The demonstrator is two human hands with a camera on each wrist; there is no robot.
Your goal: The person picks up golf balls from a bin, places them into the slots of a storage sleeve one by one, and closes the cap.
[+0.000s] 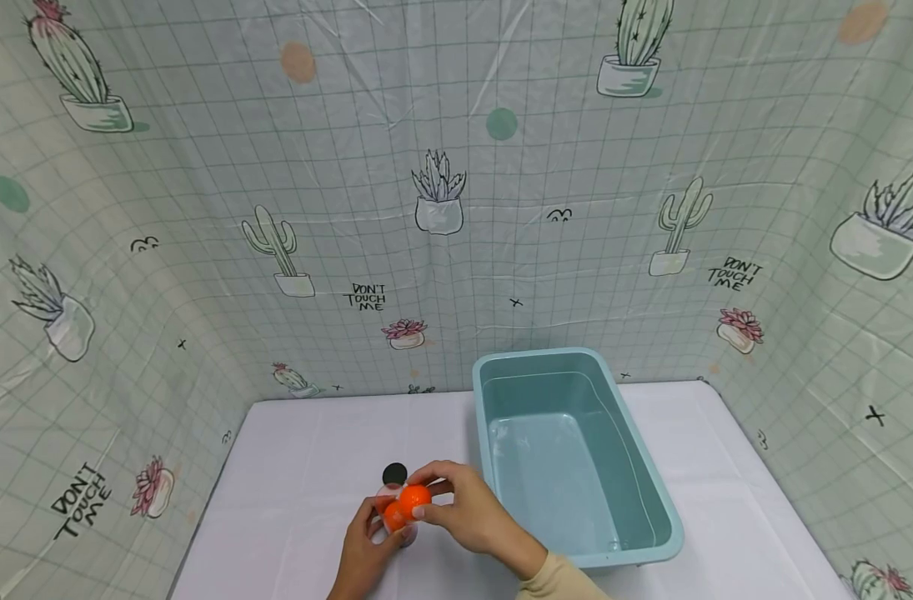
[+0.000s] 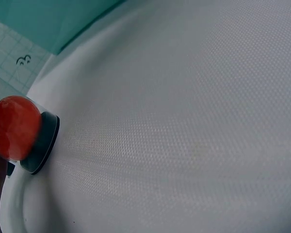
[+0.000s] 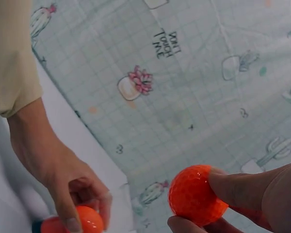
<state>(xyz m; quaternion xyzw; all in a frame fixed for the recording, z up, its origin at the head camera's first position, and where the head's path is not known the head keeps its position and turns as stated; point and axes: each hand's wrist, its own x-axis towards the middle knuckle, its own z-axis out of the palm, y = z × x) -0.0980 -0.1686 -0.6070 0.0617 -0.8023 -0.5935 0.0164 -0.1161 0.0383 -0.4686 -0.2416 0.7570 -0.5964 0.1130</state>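
Note:
My right hand (image 1: 467,510) pinches a dimpled orange golf ball (image 3: 194,194) between thumb and fingers. Close beside it, my left hand (image 1: 366,546) curls round what looks like a clear container with a dark end cap (image 2: 42,143). A second orange ball (image 3: 89,221) shows between the left thumb and fingers. In the left wrist view a redder ball (image 2: 15,127) sits against the cap, seemingly behind clear plastic. Seen from the head, a black disc (image 1: 394,474) lies just beyond the fingers. The container's outline is mostly hidden by both hands.
A blue-green rectangular tub (image 1: 669,533) stands right of the hands on a white-covered table (image 1: 291,483). Grid-patterned cloth (image 1: 441,275) with printed cacti hangs round the back and both sides.

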